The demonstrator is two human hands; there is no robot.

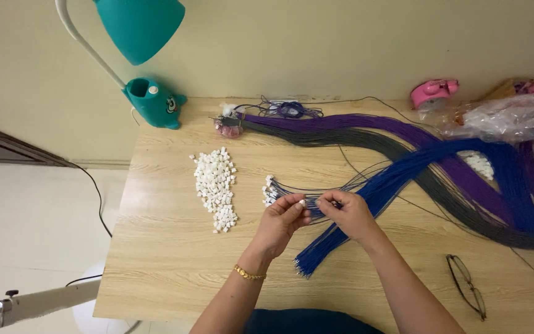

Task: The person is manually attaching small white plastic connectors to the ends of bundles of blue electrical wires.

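My left hand (283,221) pinches a small white connector (302,202) between thumb and fingertips. My right hand (348,213) pinches the end of a thin blue wire right beside it, at the middle of the wooden table (168,260). A bundle of blue wires (335,238) runs under both hands, its loose ends pointing to the near edge. Several wires with white connectors fitted (269,190) fan out just beyond my left hand. A heap of loose white connectors (216,187) lies to the left.
Purple wires (366,125) and dark grey wires (341,140) sweep across the back to the right. A teal desk lamp (149,99) stands at the back left. Glasses (466,284) lie near right; a pink object (434,91) and clear plastic bag (508,116) sit far right.
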